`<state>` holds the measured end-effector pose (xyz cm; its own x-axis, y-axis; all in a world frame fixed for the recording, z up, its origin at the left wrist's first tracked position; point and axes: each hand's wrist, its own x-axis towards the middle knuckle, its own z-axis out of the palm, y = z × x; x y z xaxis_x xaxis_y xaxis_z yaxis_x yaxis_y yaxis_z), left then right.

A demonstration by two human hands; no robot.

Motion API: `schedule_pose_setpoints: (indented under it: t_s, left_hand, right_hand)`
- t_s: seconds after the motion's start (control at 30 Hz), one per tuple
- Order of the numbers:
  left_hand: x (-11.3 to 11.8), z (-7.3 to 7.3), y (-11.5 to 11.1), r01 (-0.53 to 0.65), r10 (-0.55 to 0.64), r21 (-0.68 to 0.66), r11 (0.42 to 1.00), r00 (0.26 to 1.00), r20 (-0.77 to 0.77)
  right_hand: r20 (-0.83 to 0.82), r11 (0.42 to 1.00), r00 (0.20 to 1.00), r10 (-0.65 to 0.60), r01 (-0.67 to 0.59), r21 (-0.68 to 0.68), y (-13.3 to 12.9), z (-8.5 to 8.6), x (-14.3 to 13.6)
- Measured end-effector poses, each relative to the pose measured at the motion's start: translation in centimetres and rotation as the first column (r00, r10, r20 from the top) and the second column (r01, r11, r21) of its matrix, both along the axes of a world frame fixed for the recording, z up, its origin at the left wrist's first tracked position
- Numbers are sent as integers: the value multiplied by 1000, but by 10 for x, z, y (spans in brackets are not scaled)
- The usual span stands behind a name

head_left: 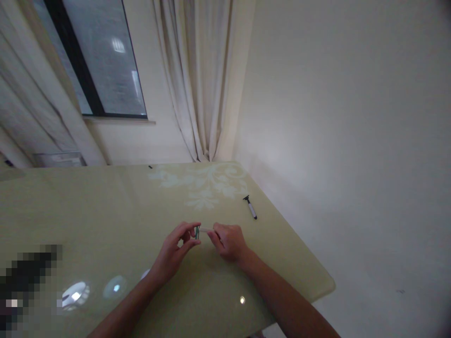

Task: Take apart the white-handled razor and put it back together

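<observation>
In front of me, a small razor (204, 230) with a pale handle and a greenish head is held sideways above the table. My left hand (176, 243) pinches the two ends of its head between thumb and fingertips. My right hand (229, 241) is closed around the handle, hiding most of it. Beyond my right hand, a second razor (251, 208) with a grey and black handle and a black head lies on the table, apart from both hands.
The glossy pale-green glass table (105, 211) has a white floral pattern at its far corner and a rounded right corner. A tiny dark object (150, 167) lies by the far edge. A wall (352, 141) runs along the right; curtains (197, 70) and a window (105, 56) stand behind.
</observation>
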<state>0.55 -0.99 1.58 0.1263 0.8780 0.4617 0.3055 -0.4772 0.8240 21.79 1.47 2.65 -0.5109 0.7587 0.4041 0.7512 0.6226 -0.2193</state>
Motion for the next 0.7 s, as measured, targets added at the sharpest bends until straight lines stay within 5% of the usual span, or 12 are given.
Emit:
schedule_pose_setpoints:
  t_s: [0.1,0.27,0.7]
  left_hand:
    - [0,1,-1,2,-2,4,1000,1000,-7]
    - [0,3,-1,-8,8,10,1000,1000,10]
    - [0,7,-1,-4,4,3,1000,1000,12]
  right_hand:
    - [0,997,997,76,-76,14,-2,0,-3]
    - [11,999,999,-32,32,-18,0,1,-2]
    - [-28,999,999,40,-39,13,-1,1,0]
